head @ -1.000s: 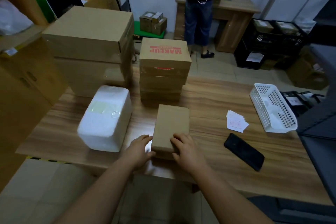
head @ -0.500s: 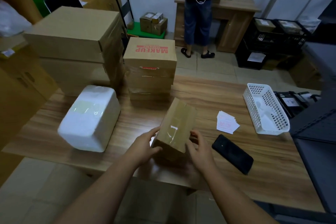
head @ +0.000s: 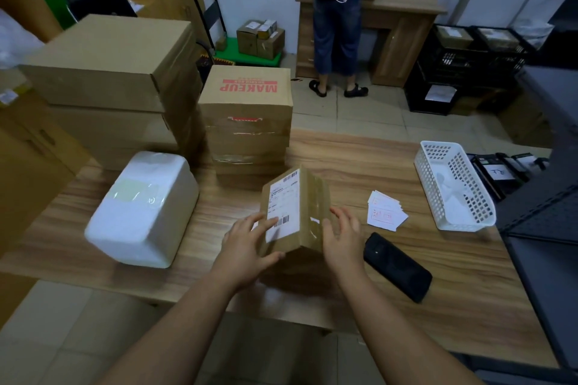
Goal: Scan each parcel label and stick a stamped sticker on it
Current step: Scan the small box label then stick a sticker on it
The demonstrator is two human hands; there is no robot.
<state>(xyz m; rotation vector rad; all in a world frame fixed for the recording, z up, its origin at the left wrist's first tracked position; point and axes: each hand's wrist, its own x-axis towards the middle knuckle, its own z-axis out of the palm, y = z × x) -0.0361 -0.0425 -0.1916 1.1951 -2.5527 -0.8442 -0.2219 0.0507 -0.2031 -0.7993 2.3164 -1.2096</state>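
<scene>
A small brown parcel point(head: 312, 197) stands tilted on one edge on the wooden table point(head: 359, 162), in front of me. Its white shipping label point(head: 283, 200) with barcodes faces up and to the left. My left hand point(head: 247, 247) holds the label side, fingers on the label and thumb under the near edge. My right hand point(head: 342, 237) rests with spread fingers against the taped right face. A small pile of white stickers with red stamps point(head: 386, 212) lies to the right of the parcel. A black phone point(head: 397, 266) lies near my right wrist.
A white foam box point(head: 140, 209) sits at the left. Behind the parcel stands a stack topped by a MAKEUP carton point(head: 247, 109), with large cartons point(head: 109, 62) to its left. A white plastic basket point(head: 453, 187) is at the right. A person point(head: 337, 25) stands at a far desk.
The parcel lay flat under both hands, then was tipped up on its edge and turned. Its labelled face now shows.
</scene>
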